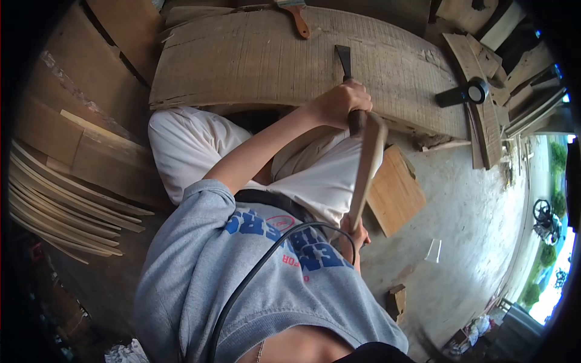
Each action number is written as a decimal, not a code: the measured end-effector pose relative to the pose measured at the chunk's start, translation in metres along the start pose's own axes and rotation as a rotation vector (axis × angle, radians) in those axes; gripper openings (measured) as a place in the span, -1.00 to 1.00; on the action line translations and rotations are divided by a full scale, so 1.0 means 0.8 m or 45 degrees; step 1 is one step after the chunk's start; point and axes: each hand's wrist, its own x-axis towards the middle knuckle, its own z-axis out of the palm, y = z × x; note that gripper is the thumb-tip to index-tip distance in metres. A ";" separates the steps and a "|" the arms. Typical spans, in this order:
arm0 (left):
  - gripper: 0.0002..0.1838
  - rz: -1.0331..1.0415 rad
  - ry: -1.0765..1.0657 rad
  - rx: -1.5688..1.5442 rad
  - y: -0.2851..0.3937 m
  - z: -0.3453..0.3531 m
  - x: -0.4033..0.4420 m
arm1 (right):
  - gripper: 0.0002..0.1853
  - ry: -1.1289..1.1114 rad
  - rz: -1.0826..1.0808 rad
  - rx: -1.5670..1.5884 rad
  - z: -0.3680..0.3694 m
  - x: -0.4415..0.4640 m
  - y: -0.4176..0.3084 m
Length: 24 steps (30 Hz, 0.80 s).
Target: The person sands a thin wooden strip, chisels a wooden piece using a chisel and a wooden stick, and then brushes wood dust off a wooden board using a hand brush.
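Observation:
My left hand (345, 101) is closed around a chisel (344, 59), its dark flat blade resting on the thick wooden plank (242, 66) and its wooden handle sticking out behind the fist. Lower down, my right hand (356, 235) grips the near end of a long wooden stick (367, 172). The stick's far end is beside the chisel handle's butt; whether they touch I cannot tell. At the plank's far edge lies a paintbrush (296, 18) with an orange-brown handle.
On the plank's right end lies a black cylindrical object (457, 95) with a round pale face. Curved thin wooden strips (72, 206) are stacked at left. A wooden board (396, 190) and a small wood block (396, 302) rest on the floor. A black cable (260, 263) crosses my sweatshirt.

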 end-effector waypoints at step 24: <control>-0.84 0.104 0.081 -0.010 -0.013 -0.013 0.041 | -0.79 0.279 0.008 0.528 -0.015 0.046 -0.012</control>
